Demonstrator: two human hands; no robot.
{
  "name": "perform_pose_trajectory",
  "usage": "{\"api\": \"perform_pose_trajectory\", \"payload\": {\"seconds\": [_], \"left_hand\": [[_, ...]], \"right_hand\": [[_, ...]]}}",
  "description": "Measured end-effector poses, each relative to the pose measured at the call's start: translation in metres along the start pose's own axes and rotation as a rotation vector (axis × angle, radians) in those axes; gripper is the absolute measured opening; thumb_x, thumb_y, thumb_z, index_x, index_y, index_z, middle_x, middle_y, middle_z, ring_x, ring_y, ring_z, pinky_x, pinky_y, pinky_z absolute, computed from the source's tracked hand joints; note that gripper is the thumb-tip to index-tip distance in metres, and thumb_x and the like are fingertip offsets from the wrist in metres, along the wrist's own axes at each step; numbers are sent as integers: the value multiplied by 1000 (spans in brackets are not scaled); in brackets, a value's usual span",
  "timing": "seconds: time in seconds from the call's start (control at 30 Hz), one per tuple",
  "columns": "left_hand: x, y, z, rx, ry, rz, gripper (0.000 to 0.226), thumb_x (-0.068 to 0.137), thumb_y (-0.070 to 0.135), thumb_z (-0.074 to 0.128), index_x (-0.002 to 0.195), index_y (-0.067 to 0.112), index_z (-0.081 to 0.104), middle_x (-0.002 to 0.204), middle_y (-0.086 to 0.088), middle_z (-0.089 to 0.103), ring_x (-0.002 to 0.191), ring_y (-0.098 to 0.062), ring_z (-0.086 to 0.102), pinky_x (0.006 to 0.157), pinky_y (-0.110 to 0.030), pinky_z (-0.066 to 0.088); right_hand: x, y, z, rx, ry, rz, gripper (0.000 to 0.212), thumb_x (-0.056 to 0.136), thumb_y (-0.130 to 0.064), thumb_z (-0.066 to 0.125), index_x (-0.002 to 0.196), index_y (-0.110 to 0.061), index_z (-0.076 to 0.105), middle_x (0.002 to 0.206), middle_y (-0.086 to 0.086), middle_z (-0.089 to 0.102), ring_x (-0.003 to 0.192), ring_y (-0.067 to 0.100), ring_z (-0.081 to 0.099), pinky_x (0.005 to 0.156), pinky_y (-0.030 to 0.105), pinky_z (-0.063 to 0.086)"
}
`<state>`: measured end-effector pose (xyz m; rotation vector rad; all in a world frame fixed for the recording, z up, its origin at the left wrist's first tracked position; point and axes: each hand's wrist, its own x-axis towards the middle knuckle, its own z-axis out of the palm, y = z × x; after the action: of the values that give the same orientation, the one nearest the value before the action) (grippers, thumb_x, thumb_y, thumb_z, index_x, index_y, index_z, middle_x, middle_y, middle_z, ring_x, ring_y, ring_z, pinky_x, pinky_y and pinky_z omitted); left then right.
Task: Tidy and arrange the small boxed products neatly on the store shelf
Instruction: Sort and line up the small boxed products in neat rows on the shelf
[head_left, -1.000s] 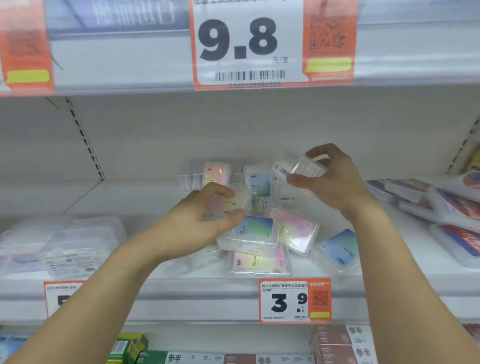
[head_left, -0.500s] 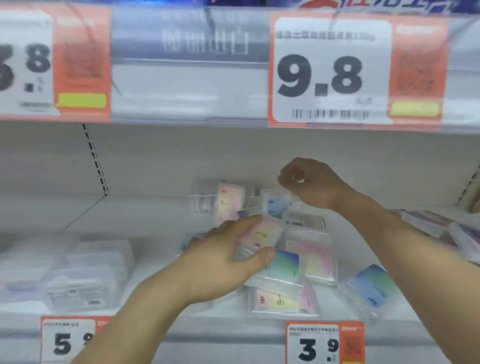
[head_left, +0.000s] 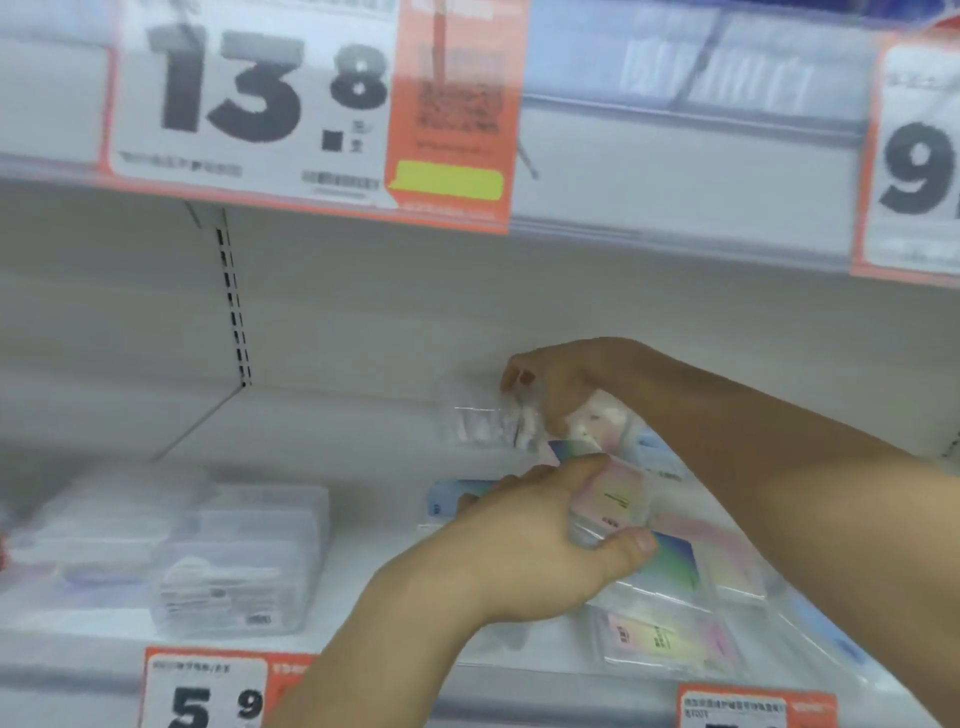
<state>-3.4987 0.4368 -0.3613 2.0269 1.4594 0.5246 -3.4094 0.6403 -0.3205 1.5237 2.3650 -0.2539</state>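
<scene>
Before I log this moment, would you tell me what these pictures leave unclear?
Head view:
- Right hand on the clear box: blurred, grip unclear.
- Box lettering under the left hand: too small, blurred.
- Price tag digits: cut off at the bottom.

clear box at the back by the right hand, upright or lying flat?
Upright, as far as the blur allows. The clear box stands on edge near the shelf's back wall, its broad face toward the camera, with the right hand pinching its top corner.

White shelf (head_left: 332, 431), orange price tags (head_left: 311, 104)
</scene>
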Motion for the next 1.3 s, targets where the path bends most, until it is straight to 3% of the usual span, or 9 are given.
{"api": "perform_pose_trajectory", "payload": {"seconds": [0.13,0.27,0.33,0.57,0.7,0.87,1.1,1.17,1.3], "left_hand": [[0,-2,-3,-48,-11,17,64,82,73,48,139,59,21,144,23,41,132,-11,40,107,-30,36],[-1,-5,-4,-71,-10,19,64,79,74,49,137,58,26,139,24,45,120,-9,51,96,-25,42],[-1,-4,-6,-168,45,16,62,79,71,53,135,52,35,130,22,49,96,-3,58,79,-19,46],[-1,-32,-45,-567,751,-169,44,81,46,69,117,27,53,110,4,62,95,-15,62,80,-29,51],[-28,-52,-65,-841,531,-80,73,75,32,80,136,36,40,115,-1,59,96,-19,69,85,-39,58],[-56,-74,-77,-791,587,-17,39,81,2,74,115,18,63,111,-15,68,87,-24,73,72,-35,61],[-81,-90,-94,-632,625,-40,66,72,47,79,130,32,50,120,3,61,87,-13,73,79,-28,58],[-87,-98,-99,-435,718,-82,52,75,43,78,121,33,57,114,9,62,83,-10,73,69,-16,54],[-89,-120,-107,-774,839,-130,36,93,36,60,116,11,53,103,-9,70,76,-27,75,69,-27,58]], "right_hand": [[4,14,3,81,50,91,101,74,-30,86,154,-28,24,157,0,29,138,27,39,93,34,38],[21,25,22,170,68,116,68,91,-24,69,150,-15,35,154,6,38,134,28,44,101,33,38],[15,23,16,71,134,103,92,75,-28,84,151,-15,33,151,4,40,133,26,45,98,32,42],[-71,-10,-3,385,645,-437,93,53,-10,94,129,-20,42,119,-6,38,105,5,46,79,8,41],[-109,-46,25,521,458,-649,96,52,-22,97,130,-47,46,135,-15,40,128,-4,43,98,26,50],[-120,-64,46,777,366,-668,109,50,-27,98,139,-52,39,140,-12,45,119,7,58,92,34,57],[-111,-126,24,1012,136,-291,72,72,-78,60,101,-12,71,88,9,70,72,30,66,69,39,57],[-108,-142,19,1217,-51,-280,66,82,-75,53,89,-12,72,79,14,57,63,27,57,63,36,56],[-84,-157,13,1176,10,-314,38,83,-56,66,96,-20,68,93,8,58,82,26,58,88,47,56]]}}
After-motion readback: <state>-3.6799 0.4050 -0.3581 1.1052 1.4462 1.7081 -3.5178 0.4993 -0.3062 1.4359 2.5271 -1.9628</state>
